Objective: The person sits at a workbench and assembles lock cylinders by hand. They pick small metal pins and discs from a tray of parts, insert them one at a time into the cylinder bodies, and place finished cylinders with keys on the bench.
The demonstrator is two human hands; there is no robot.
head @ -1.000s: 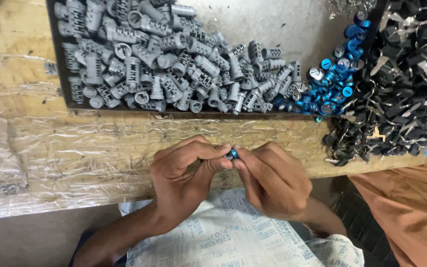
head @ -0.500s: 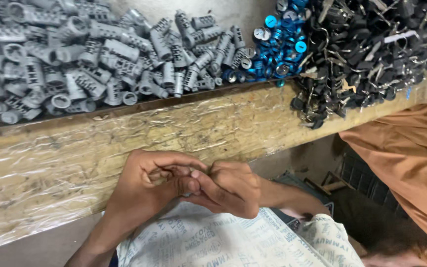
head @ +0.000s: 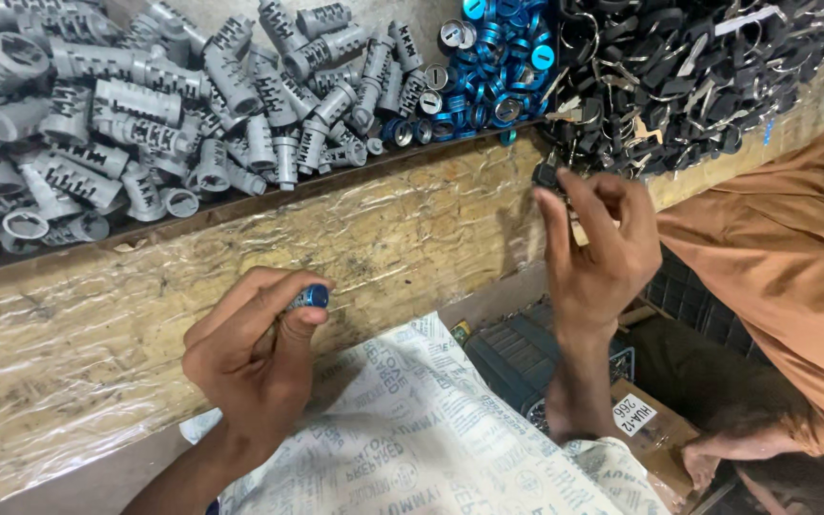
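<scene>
Small assembly workshop: plastic-wrapped wooden bench [head: 412, 238], heaps of grey lock cylinders [head: 145, 124], blue caps [head: 498, 76], black keys [head: 698, 76].

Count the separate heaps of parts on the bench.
3. Grey cylinders at the left, blue rings in the middle, black keys at the right. More may lie beyond the picture's edges.

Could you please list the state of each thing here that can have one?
left hand: shut on small blue-capped cylinder, held at the fingertips.
right hand: raised, fingers at a black key from the pile.
grey lock cylinders: heaped loose.
blue rings: piled loose.
black keys: tangled heap.
</scene>
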